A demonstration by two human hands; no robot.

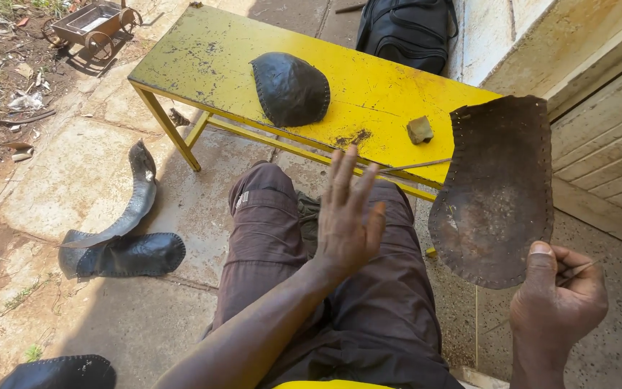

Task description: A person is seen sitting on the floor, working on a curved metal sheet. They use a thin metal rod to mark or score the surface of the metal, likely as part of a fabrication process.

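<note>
Head view, looking down over the person's lap. Landmark: the yellow surface [368,90], a worn painted bench standing in front of the knees.

Right hand [557,302], off the near right corner of the surface, grips a brown leather piece [494,191] by its lower edge, thumb pressed on top; the piece stands upright, holes punched along its rim. A thin thread or wire seems to run from this hand, too fine to be sure.

Left hand [347,216], just short of the surface's near edge and above the thighs, is spread flat, fingers apart, holding nothing.

On the surface: a domed black leather piece [291,88] near the middle, a small brownish lump [420,130] toward the right end, a thin rod [415,166] along the near edge.

Judgement: steady work needs the pinch kept close to the punched rim, so the piece does not flop.

Containers: a small rusty toy cart [95,25] beyond the surface's far left end, tray apparently empty. A black bag [404,29] behind the surface, contents hidden.

Left of the surface, on the paving, lie black rubber pieces [120,241].
</note>
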